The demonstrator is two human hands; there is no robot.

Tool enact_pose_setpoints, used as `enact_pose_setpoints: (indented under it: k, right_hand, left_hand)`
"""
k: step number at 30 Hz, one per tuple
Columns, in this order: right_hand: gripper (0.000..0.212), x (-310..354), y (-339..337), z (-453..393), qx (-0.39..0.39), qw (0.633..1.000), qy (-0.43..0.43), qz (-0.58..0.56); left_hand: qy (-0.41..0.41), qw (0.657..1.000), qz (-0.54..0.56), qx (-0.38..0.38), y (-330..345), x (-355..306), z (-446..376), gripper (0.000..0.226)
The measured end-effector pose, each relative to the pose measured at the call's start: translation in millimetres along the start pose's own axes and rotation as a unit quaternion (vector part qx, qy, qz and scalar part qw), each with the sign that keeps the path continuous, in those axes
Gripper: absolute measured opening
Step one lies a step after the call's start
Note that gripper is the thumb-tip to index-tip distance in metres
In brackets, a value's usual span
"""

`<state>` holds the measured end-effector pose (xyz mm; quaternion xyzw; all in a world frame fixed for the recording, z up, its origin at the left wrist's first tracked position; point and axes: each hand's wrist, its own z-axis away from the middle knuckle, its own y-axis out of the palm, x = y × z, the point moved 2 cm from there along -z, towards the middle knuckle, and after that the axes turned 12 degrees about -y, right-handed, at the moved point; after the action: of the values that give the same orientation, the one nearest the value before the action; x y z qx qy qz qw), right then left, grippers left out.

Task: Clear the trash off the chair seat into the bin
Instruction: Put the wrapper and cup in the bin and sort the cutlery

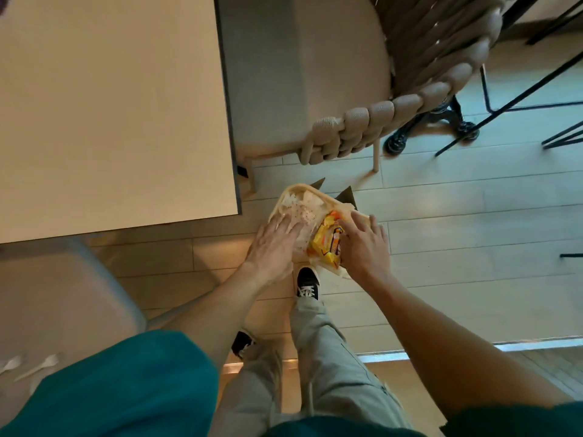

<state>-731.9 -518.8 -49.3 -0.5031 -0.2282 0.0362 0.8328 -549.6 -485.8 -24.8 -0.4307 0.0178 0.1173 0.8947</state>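
Hands are both down in the bin right now, so this looks like the dump-and-pack step rather than the pickup. The bin [296, 190] is a small beige one sitting on the floor just in front of the person's shoe, between the counter [110, 105] corner and the woven chair [362, 89].

Left hand [274, 244] is laid flat with straight fingers [285, 223] pressing on the crumpled clear plastic wrap [299, 212] inside. Right hand [362, 247] sits at the bin's near-right rim with its fingers spread over the yellow snack wrapper [328, 244], touching or pushing it down. I can't tell whether any fingertip is curled under the wrapper, but it reads as a flat push, not a pinch.

So the trash I can see is already in the bin, piled about level with the rim. The part of the chair seat in view shows nothing on it, though the counter hides one side of it.

My guess for the next move: ease both palms off slowly so the springy wrapper doesn't pop back out over the edge, then check the hidden bit of the seat. Some white plastic forks [38, 367] are lying on the other seat at lower left, which may or may not count.
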Motion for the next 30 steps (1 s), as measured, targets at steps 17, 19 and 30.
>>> enact_pose_setpoints:
  k: [17, 19, 30]
  right_hand:
    - [0.033, 173.9, 1.5, 81.2, -0.058, 0.993, -0.096, -0.026]
    - [0.034, 203.9, 15.3, 91.9, -0.046, 0.991, -0.123, -0.024]
    - [0.044, 310.1, 58.2, 110.8, 0.044, 0.977, -0.207, -0.005]
  left_hand:
    - [-0.049, 0.995, 0.057, -0.072, 10.3, 129.7, 165.4, 0.064]
    - [-0.061, 0.993, 0.059, -0.085, 19.1, 155.0, 187.7, 0.063]
    - [-0.143, 0.977, 0.111, -0.115, 50.6, 252.1, 251.5, 0.061]
